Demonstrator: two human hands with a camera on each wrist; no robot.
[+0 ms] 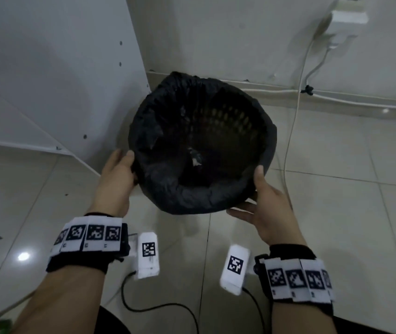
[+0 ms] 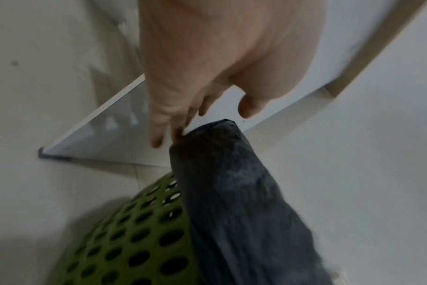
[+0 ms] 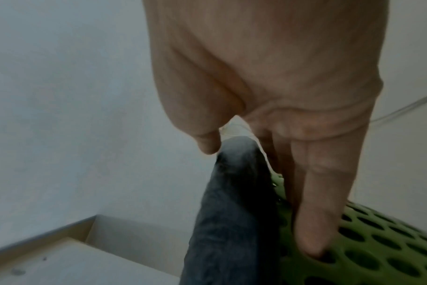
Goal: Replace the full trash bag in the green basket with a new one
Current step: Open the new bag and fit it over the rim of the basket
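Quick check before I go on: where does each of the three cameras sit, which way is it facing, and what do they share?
Head: worn on the head, looking down at the bag-lined basket near the wall; both forearms, left hand and right hand show.
Left wrist: looks along the left hand to the black bag folded over the rim.
Right wrist: looks along the right hand, fingers on the basket.
Shared: all three show the bag; both wrist views show the green basket wall.
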